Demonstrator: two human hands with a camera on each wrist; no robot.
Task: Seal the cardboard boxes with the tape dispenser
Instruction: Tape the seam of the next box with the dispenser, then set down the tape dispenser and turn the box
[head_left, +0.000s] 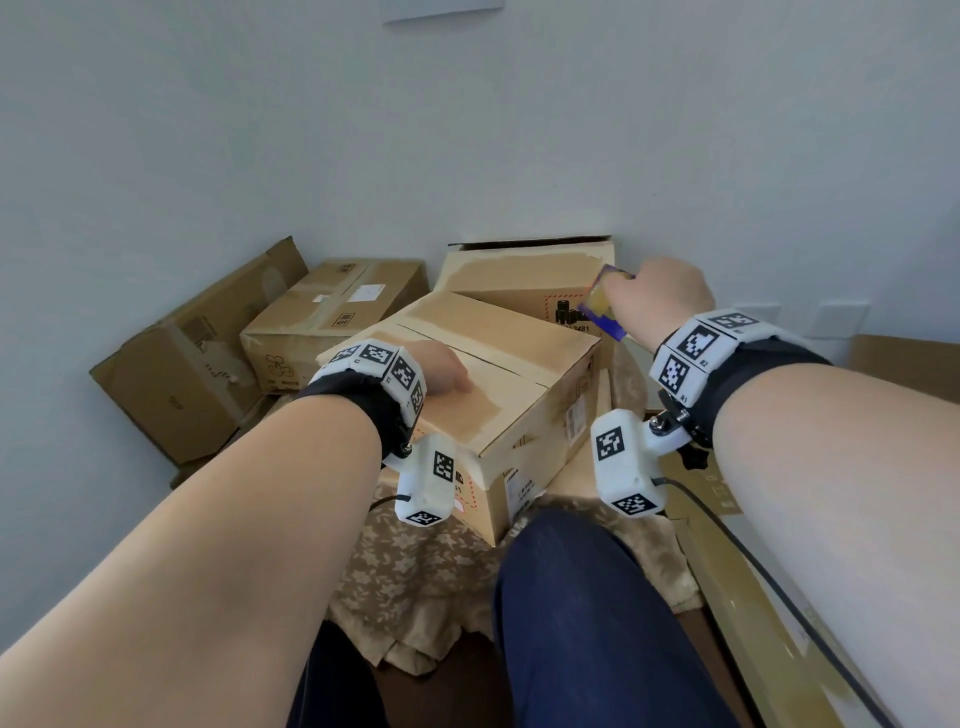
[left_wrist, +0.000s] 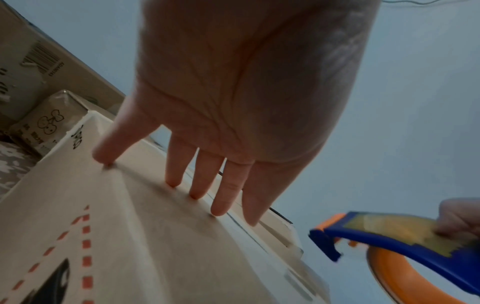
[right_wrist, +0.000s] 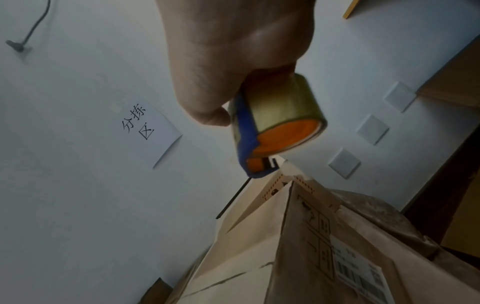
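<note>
A cardboard box (head_left: 483, 364) with its flaps folded shut and an untaped centre seam sits on a floral cloth in front of me. My left hand (head_left: 441, 371) lies flat on its near flap, straight fingertips (left_wrist: 197, 191) pressing the cardboard (left_wrist: 130, 236). My right hand (head_left: 657, 296) grips a blue and orange tape dispenser (head_left: 602, 306) holding a roll of brownish tape (right_wrist: 283, 102), raised in the air above the box's far right corner (right_wrist: 285, 216). The dispenser (left_wrist: 405, 242) does not touch the box.
A taller box (head_left: 530, 270) with a taped top stands just behind against the white wall. Two more boxes (head_left: 332, 317) (head_left: 192, 364) lie at the left. Flat cardboard (head_left: 769, 613) runs along the right. My legs in dark trousers (head_left: 587, 613) are below the floral cloth (head_left: 415, 587).
</note>
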